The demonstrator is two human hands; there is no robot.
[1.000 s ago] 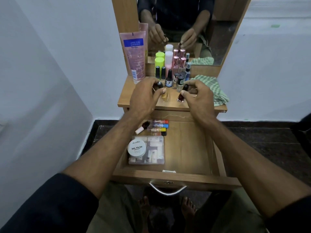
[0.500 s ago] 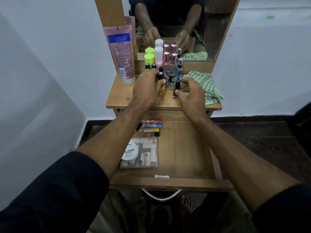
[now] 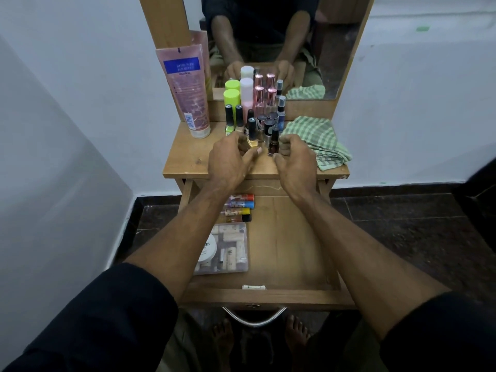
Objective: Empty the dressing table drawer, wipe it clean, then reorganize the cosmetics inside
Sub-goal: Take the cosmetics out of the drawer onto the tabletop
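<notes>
A person seated at a wooden dressing counter (image 3: 188, 159) reaches both hands into a cluster of nail polish bottles (image 3: 257, 124) standing on its top, in front of a mirror (image 3: 330, 49). The left hand (image 3: 228, 162) curls around a gold-based polish bottle (image 3: 252, 139) with a dark cap, thumb against its near side. The right hand (image 3: 295, 162) curls beside a dark red polish bottle (image 3: 273, 146), thumb tip touching its base; whether the fingers grip it cannot be told.

A tall pink tube (image 3: 188, 89) leaning at the counter's left back corner carries a blue label panel and what appears to be the word "Vaseline"; the smaller print is too blurred to read. A folded green checked cloth (image 3: 319, 140) lies at the right, just beside the right hand and reaching the counter's right edge.

Below, the open drawer (image 3: 268, 294) holds four small tubes with red, blue, yellow and black caps (image 3: 241, 208) stacked at its back left. In front of them is a clear plastic box (image 3: 230, 248), with a white round jar (image 3: 208, 249) resting on it, lettering partly hidden by the left forearm, ending "SH". The drawer's right half shows bare wood. White walls close in on the left and behind; dark floor tile lies to the right.
</notes>
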